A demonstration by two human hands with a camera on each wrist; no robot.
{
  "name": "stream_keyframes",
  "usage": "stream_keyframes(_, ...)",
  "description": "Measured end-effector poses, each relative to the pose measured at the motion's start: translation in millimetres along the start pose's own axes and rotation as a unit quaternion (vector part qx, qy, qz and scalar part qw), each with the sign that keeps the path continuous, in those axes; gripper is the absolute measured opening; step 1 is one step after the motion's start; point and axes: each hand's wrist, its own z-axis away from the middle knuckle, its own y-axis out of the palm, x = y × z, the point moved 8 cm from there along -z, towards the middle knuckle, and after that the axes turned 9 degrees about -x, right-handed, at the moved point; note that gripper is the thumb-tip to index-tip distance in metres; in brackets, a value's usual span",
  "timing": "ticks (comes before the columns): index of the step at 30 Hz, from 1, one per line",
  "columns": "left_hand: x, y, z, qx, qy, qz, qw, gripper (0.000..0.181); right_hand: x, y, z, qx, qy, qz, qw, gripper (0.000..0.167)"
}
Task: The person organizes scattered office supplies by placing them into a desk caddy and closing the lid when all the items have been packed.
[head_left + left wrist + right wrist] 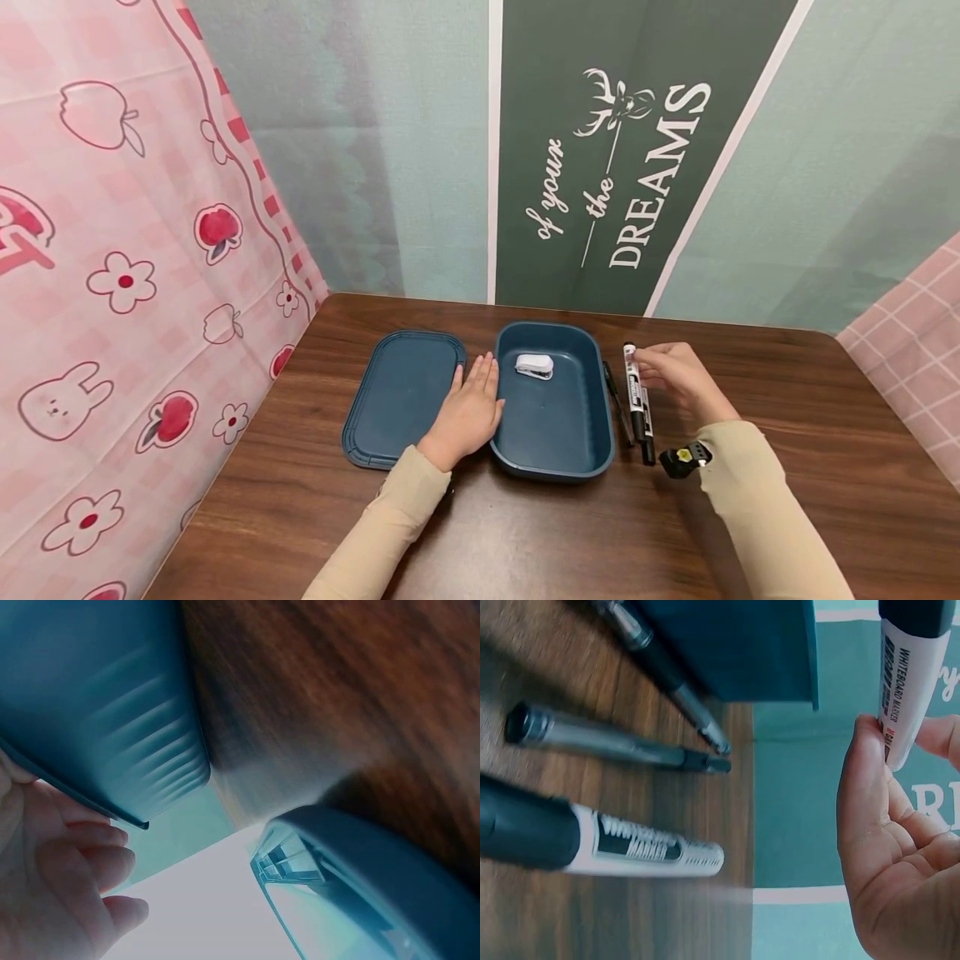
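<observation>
A whiteboard marker (635, 392) with a white body and black cap is pinched between the thumb and fingers of my right hand (681, 379), above the table. In the right wrist view the held marker (909, 690) stands nearly upright. Below it, a second whiteboard marker (649, 844) lies on the wood beside two dark slim pens, one clear-barrelled (607, 742) and one black (664, 671). My left hand (467, 410) rests with extended fingers at the left rim of a dark blue box (555, 433). Inside the box sits a small white stapler (534, 366).
A matching blue lid (408, 396) lies flat left of the box. The brown wooden table (495, 533) meets a teal and green curtain (435, 150) at the back. Pink printed cloth (150, 350) hangs on the left, and pink checked cloth (915, 333) on the right.
</observation>
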Motion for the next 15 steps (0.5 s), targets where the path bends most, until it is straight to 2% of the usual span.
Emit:
stream_keyframes(9,-0.8,-1.0,0.2,0.0,0.0,-0.001,1.0,0.056,21.7,21.7,-3.3,0.013,-0.027,0.046,0.9985,0.025)
stream_keyframes(15,-0.5,-0.1,0.3,0.004,-0.003,0.0,1.0,0.057,33.2,37.8,-5.7,0.019,-0.028,0.073,0.9967,0.036)
